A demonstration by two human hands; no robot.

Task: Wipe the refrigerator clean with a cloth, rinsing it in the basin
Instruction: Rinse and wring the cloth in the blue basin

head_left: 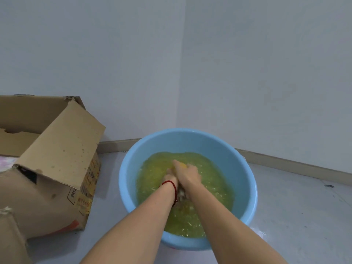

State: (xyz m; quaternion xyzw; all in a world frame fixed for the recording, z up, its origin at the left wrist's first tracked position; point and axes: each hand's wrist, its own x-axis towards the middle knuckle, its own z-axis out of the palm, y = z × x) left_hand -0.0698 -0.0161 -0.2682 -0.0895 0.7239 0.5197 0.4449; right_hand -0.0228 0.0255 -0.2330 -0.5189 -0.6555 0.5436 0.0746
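Both hands, left hand (170, 176) and right hand (187, 175), grip a yellow cloth (183, 165) in the basin (245, 187).

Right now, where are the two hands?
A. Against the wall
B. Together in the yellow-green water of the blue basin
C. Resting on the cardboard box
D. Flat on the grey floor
B: the left hand and right hand meet in the blue basin, working a yellow cloth.
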